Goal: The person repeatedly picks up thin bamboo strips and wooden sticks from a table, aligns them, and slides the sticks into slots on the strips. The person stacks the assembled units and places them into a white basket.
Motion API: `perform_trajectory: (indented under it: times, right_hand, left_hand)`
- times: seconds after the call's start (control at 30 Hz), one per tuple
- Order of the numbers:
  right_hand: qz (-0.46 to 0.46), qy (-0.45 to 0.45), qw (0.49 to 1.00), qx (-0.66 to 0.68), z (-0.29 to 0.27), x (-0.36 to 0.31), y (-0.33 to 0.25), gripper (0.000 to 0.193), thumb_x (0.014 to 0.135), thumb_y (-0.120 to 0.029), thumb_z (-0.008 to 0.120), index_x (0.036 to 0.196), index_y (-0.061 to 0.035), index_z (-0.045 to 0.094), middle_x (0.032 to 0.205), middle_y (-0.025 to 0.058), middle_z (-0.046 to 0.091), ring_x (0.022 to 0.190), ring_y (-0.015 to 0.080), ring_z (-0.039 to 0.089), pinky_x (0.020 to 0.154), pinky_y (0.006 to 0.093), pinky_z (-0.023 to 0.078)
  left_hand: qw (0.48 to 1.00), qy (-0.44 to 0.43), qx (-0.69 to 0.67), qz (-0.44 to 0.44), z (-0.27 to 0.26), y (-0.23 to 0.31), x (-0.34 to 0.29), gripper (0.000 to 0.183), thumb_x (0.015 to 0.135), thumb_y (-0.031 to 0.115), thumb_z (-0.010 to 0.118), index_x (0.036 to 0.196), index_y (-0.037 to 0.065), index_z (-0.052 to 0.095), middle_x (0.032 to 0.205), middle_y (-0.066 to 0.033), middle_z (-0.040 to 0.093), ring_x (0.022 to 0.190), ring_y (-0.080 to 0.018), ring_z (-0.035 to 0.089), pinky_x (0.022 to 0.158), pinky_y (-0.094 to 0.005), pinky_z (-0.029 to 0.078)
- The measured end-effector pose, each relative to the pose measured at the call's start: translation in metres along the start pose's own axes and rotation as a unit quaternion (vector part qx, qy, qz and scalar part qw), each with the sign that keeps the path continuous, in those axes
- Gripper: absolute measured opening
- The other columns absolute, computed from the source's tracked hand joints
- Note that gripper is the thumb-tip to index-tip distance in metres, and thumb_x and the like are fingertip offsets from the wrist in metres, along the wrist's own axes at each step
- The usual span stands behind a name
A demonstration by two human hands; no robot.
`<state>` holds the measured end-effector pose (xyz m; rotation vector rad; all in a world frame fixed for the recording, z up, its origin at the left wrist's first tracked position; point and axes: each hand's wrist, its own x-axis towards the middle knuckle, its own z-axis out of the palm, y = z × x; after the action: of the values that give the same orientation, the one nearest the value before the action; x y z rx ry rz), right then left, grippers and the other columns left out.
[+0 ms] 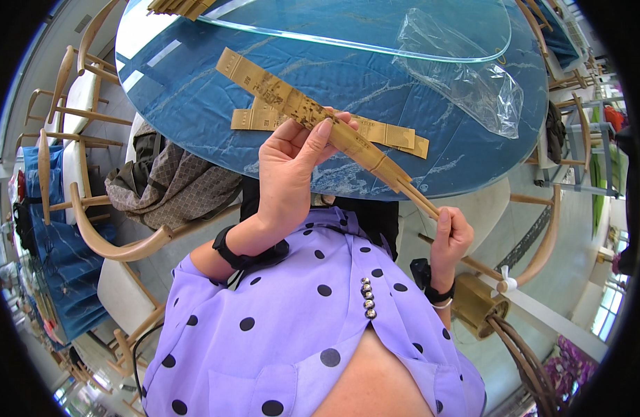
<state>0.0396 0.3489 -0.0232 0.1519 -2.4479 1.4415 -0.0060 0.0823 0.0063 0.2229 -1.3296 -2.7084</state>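
A long gold paper chopstick sleeve [264,82] with dark print slants across the middle of the view, above the near edge of the table. My left hand [292,156] pinches it about halfway along, thumb on top and fingers behind. From its lower right end stick out thin light-brown chopsticks [423,203]. The fingers of my right hand [450,243] are closed on their far ends. Behind the held sleeve, more gold sleeves [393,135] lie crossed on the blue table, partly covered by my left hand and the held sleeve.
A glass turntable [320,38] sits on the blue-covered round table [174,90]. Several gold sleeves [181,7] are stacked at the far left. A clear plastic bag [466,87] lies at the right. Wooden chairs [118,250] stand around, one with a patterned brown bag [174,184].
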Motion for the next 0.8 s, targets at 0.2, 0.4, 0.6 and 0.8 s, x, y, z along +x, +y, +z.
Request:
perform_trajectory:
  times: [0.2, 0.4, 0.6, 0.8]
  right_hand:
    - [-0.008, -0.013, 1.0, -0.014, 0.0011, -0.0001, 0.0003, 0.023, 0.098, -0.015, 0.061, 0.081, 0.0, 0.061, 0.061, -0.0014, 0.047, 0.054, 0.0051, 0.038, 0.049, 0.0242, 0.029]
    - [-0.004, -0.02, 1.0, 0.005, 0.0022, 0.0, 0.0011, 0.023, 0.098, -0.015, 0.061, 0.081, 0.0002, 0.061, 0.061, -0.0011, 0.047, 0.054, 0.0055, 0.038, 0.049, 0.024, 0.029]
    - [-0.001, -0.014, 1.0, 0.002, 0.001, -0.0003, 0.001, 0.024, 0.099, -0.015, 0.061, 0.08, 0.0003, 0.061, 0.061, -0.0014, 0.047, 0.054, 0.0052, 0.038, 0.049, 0.0242, 0.029]
    - [0.005, -0.016, 1.0, -0.002, 0.0059, -0.0009, -0.0009, 0.025, 0.099, -0.015, 0.061, 0.08, 0.0003, 0.061, 0.061, -0.0019, 0.046, 0.054, 0.0053, 0.038, 0.049, 0.0243, 0.029]
  left_hand:
    - [1.0, -0.015, 0.02, -0.013, 0.0032, -0.0046, -0.0055, 0.025, 0.103, 0.012, 0.055, 0.122, -0.004, 0.059, 0.117, -0.0173, 0.068, 0.113, -0.0263, 0.066, 0.097, -0.0371, 0.055]
    - [1.0, 0.004, -0.011, -0.009, 0.0059, 0.0022, -0.0027, 0.024, 0.101, 0.013, 0.059, 0.117, -0.004, 0.061, 0.113, -0.0152, 0.07, 0.108, -0.0231, 0.068, 0.095, -0.0371, 0.056]
    - [1.0, 0.008, 0.005, -0.005, 0.003, 0.0017, -0.0025, 0.023, 0.101, 0.014, 0.059, 0.118, -0.002, 0.061, 0.112, -0.0137, 0.07, 0.108, -0.0231, 0.068, 0.094, -0.0363, 0.056]
    - [1.0, -0.014, 0.02, -0.013, 0.0046, -0.0047, -0.0069, 0.025, 0.103, 0.014, 0.054, 0.121, -0.003, 0.058, 0.118, -0.0169, 0.068, 0.114, -0.027, 0.066, 0.095, -0.0356, 0.056]
